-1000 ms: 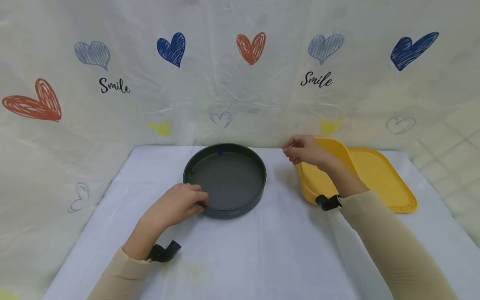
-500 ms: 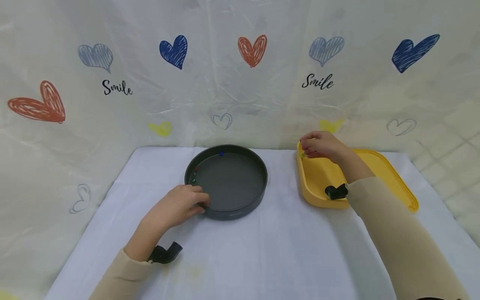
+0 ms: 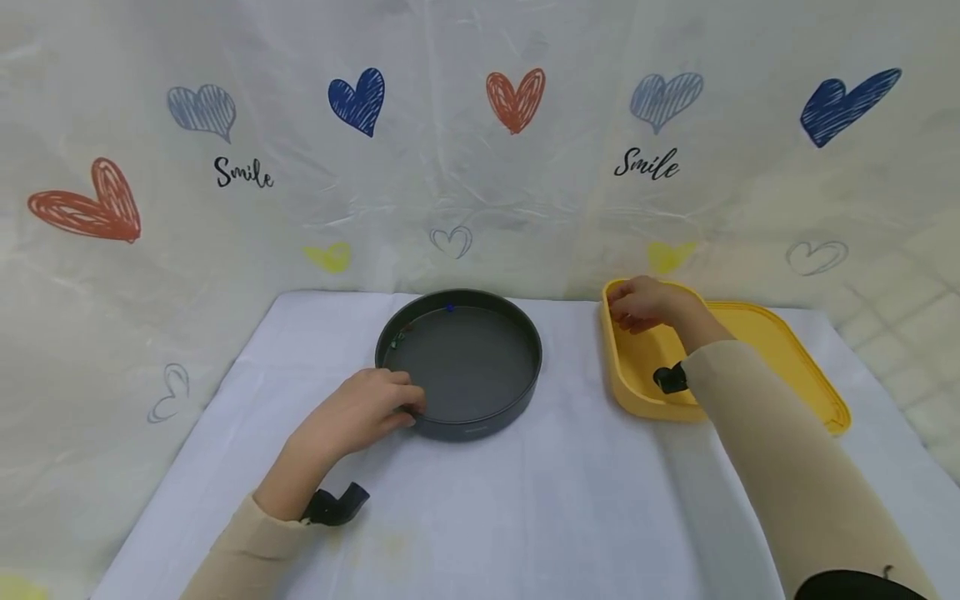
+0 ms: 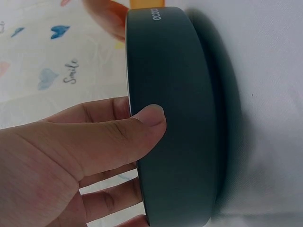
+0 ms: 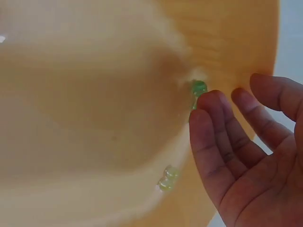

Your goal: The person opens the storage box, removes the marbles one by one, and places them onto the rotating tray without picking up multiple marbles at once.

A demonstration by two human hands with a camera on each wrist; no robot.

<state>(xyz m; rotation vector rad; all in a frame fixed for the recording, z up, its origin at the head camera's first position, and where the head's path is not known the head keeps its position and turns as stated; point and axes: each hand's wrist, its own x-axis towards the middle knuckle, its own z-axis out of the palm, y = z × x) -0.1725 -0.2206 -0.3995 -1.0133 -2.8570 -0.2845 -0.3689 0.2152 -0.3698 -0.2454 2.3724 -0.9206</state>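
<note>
My left hand [image 3: 375, 408] grips the near left wall of a dark round pan [image 3: 457, 375], thumb outside and fingers over the rim, as the left wrist view shows. Inside the pan lie a small blue marble [image 3: 450, 308] at the back and small green marbles [image 3: 397, 340] along the left side. My right hand [image 3: 648, 304] reaches into the back left of a yellow box [image 3: 637, 404]. In the right wrist view its fingers are loosely bent, the thumb apart, beside a green glass marble [image 5: 199, 87]. Pale yellow-green marbles [image 5: 168, 178] lie by the box wall. Whether fingertips touch the green one, I cannot tell.
A yellow lid [image 3: 787, 358] lies right of the box, partly behind the right sleeve [image 3: 787, 458]. White cloth [image 3: 525, 500] covers the table. A sheet printed with hearts [image 3: 517, 167] hangs behind it. Each wrist wears a black camera mount [image 3: 337, 504].
My right hand has moved right and then down into the yellow box. Small marbles in the pan have shifted along its left wall. The left hand keeps its hold.
</note>
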